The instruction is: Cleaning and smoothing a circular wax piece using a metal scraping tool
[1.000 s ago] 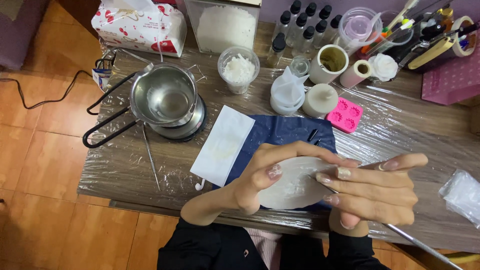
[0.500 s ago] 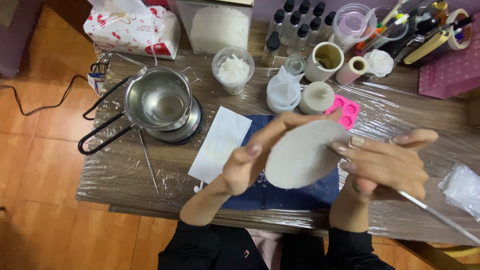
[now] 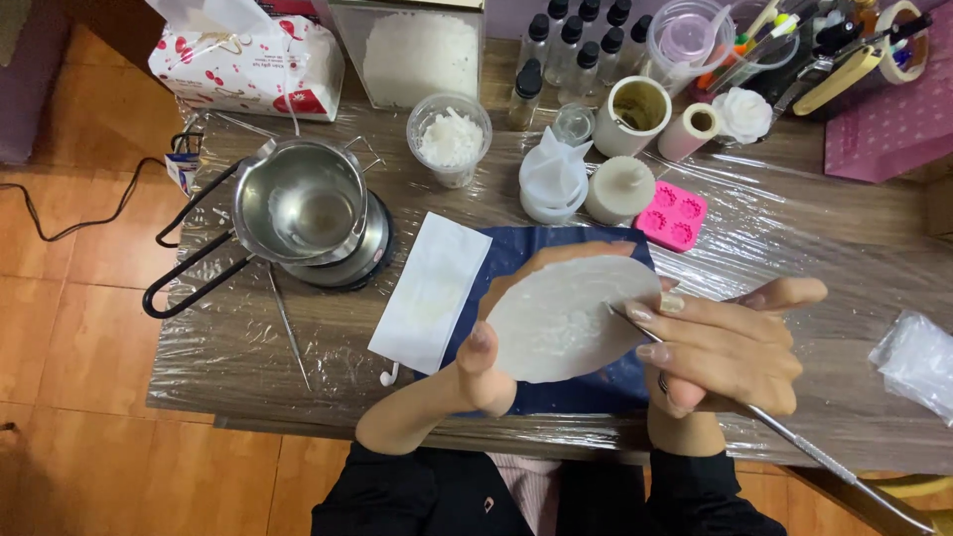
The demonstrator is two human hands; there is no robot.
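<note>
My left hand (image 3: 496, 347) holds a round white translucent dish (image 3: 568, 316), tilted so its inside faces me, with white residue on it. My right hand (image 3: 725, 342) grips a thin metal tool (image 3: 794, 437) whose tip rests against the dish's inner surface at its right side. Both hands hover above a dark blue mat (image 3: 541, 253) on the plastic-wrapped wooden table (image 3: 228, 347).
A steel pot (image 3: 303, 203) sits on a small burner with black handles, a thin metal rod (image 3: 288, 328) beside it. A white paper towel (image 3: 429, 290), pink flower mould (image 3: 672, 213), cup of wax flakes (image 3: 450, 139), bottles, cups and a tissue pack (image 3: 248, 60) stand behind.
The dish was lifted from the mat and tilted up toward me. My right hand took the metal tool to its inner surface.
</note>
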